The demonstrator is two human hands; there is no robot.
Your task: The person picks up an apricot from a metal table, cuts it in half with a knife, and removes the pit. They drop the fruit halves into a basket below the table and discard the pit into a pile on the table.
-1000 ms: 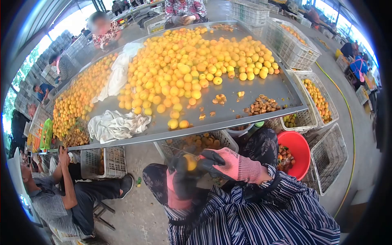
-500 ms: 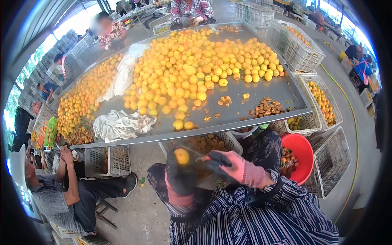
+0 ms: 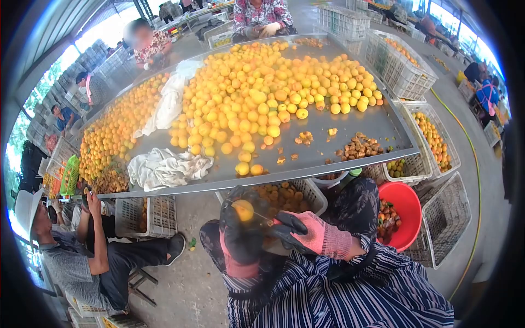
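Note:
My left hand point(image 3: 239, 240), in a black and pink glove, is closed around a yellow-orange apricot point(image 3: 242, 210) above my lap. Close by on its right, my right hand point(image 3: 303, 232) wears a similar glove. Its fingers grip a thin knife-like tool point(image 3: 268, 220), blurred, with a bit of red at the handle. The tool points towards the apricot; whether it touches cannot be made out. Just beyond both hands, under the table edge, a crate point(image 3: 314, 201) contains apricot pieces point(image 3: 281, 197). Piled on the metal table point(image 3: 229, 163) are many whole apricots point(image 3: 246, 104).
Pits point(image 3: 359, 146) lie near the table's right corner, a white cloth point(image 3: 167, 168) at its front left. A red bucket point(image 3: 410, 218) and an open crate point(image 3: 445, 213) stand at my right. A seated person point(image 3: 76, 246) works at left; another person point(image 3: 261, 19) sits across.
My right hand has shifted slightly right and down, still gripping the tool. My left hand keeps the apricot at nearly the same place. The person at left has raised their hands a little.

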